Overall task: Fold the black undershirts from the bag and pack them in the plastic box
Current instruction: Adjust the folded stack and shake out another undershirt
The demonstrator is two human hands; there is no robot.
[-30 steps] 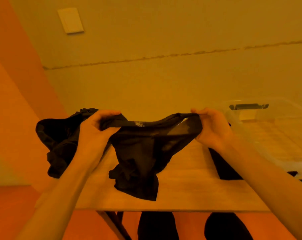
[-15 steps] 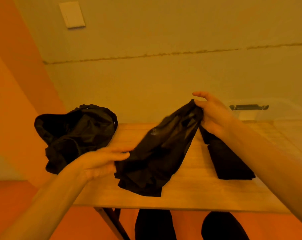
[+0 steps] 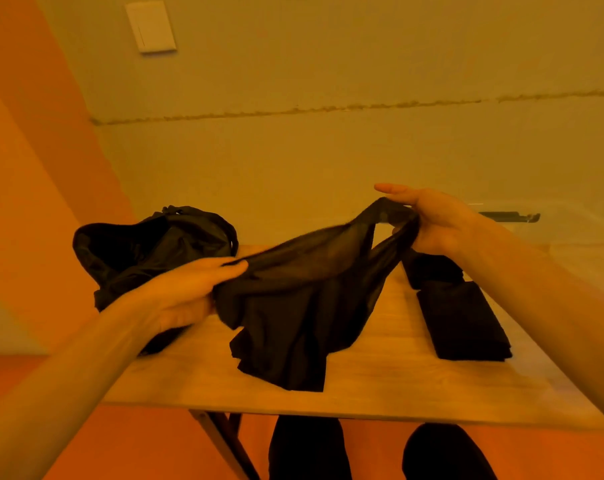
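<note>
The wooden table [image 3: 397, 396] carries everything. At its far right corner stands the clear plastic box [image 3: 577, 237]; nothing dark shows through its wall, though much of it is out of frame. At the far left corner the black bag [image 3: 144, 251] slumps open, its contents too dark to tell. The undershirt [image 3: 311, 306] hangs over the middle with its lower folds resting toward the near edge. It looks sheer, limp and light, probably best taken at the shoulder seams. A folded black stack [image 3: 463, 320] lies toward the right edge. The left hand [image 3: 182, 292] pinches one end of the undershirt and the right hand [image 3: 435, 220] pinches a strap, forefinger straight.
</note>
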